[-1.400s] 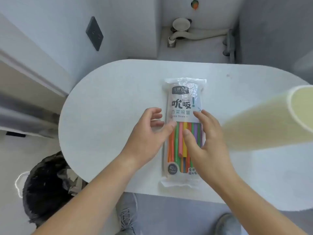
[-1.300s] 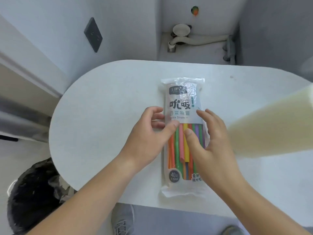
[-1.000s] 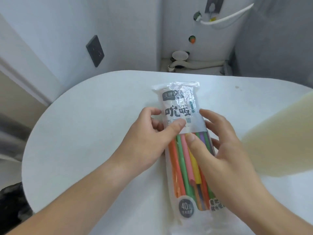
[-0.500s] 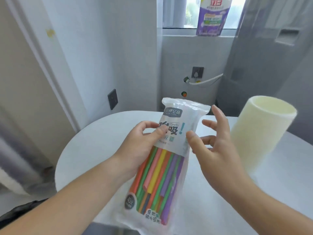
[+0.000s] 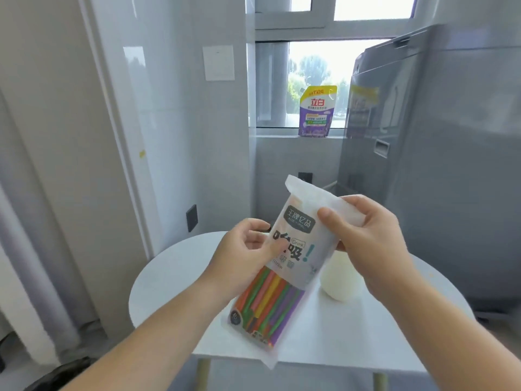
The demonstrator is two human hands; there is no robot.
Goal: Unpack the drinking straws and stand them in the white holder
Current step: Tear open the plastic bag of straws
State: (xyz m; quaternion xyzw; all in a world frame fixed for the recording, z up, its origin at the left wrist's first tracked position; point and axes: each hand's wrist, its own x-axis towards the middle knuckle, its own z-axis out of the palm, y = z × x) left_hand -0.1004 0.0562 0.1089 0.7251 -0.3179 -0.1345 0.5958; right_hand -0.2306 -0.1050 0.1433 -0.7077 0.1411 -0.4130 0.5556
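- Head view: the straw packet (image 5: 296, 249) is held tilted in the air above the white table (image 5: 169, 277), sealed top upward. A little over a second ago it lay flat on the tabletop.
- The left hand (image 5: 242, 258) grips the packet's left edge at mid-height, thumb on the printed front, as it did half a second ago.
- The right hand (image 5: 369, 238), spread open beside the packet half a second ago, now pinches its top right corner. The hands are apart.
- The coloured straws (image 5: 267, 303) are still sealed in the lower half.
- The white holder (image 5: 338, 277) stands on the table, now mostly hidden behind the packet and right wrist.
- The camera has tilted up: a purple pouch (image 5: 317, 111) on the windowsill stands lower in view.
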